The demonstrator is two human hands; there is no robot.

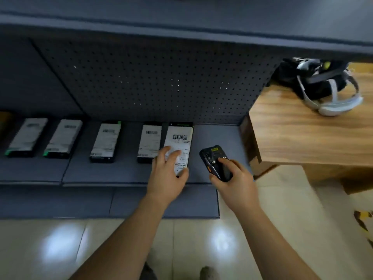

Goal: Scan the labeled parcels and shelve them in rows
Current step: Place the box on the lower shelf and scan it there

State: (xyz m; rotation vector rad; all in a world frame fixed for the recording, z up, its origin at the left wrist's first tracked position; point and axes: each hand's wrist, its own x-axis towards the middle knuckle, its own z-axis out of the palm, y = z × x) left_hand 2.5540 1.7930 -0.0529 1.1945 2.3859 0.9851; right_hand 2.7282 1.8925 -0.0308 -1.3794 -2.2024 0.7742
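Note:
Several flat black parcels with white barcode labels lie in a row on the low grey shelf (216, 138). The rightmost parcel (179, 138) lies beside another one (150, 141). My left hand (168, 172) grips its near end, fingers spread over the label and thumb at the lower right corner. My right hand (234, 178) holds a black handheld scanner (215, 162) just right of that parcel, above the shelf, index finger resting on its top face. Further left lie more parcels (106, 142), (63, 138), (27, 136).
A grey pegboard panel (151, 81) backs the shelf, with an upper shelf (181, 19) overhead. To the right stands a wooden table (302, 134) carrying a black-and-white headset (327, 87). Glossy floor tiles (181, 249) lie below.

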